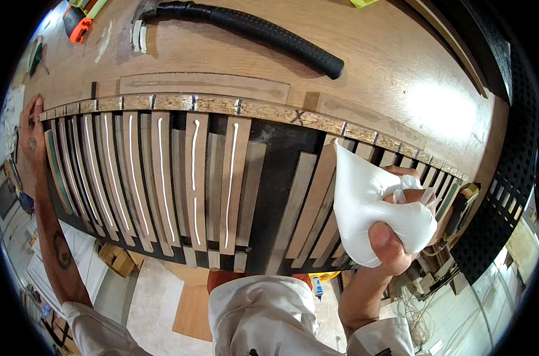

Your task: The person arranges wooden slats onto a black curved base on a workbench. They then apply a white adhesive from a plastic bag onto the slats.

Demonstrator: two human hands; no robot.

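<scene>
Right hand (400,228) clenched round a white glue bag (370,207), nozzle tip touching a bare wooden slat (317,190) near the workbench (370,53) front edge; left hand (31,133) flat, fingers spread, on the slat row's left end; white glue lines (231,178) along the left slats; black hammer handle (252,29) at the back edge.

A row of wooden slats (198,178) is laid side by side across the near part of the workbench (370,65), overhanging its near edge. Across their far ends a long strip (222,105) is set, running from the left edge towards the right edge. Lines of glue (231,178) are laid along the slats on the left half. Behind the strip, near the far edge, a hammer (246,26) is placed. At the far left corner a utility knife (77,24) is found. The left hand (31,133) is rested on the strip's left end. A bag (370,207) is held in the right hand (400,231) over the slats on the right.
</scene>
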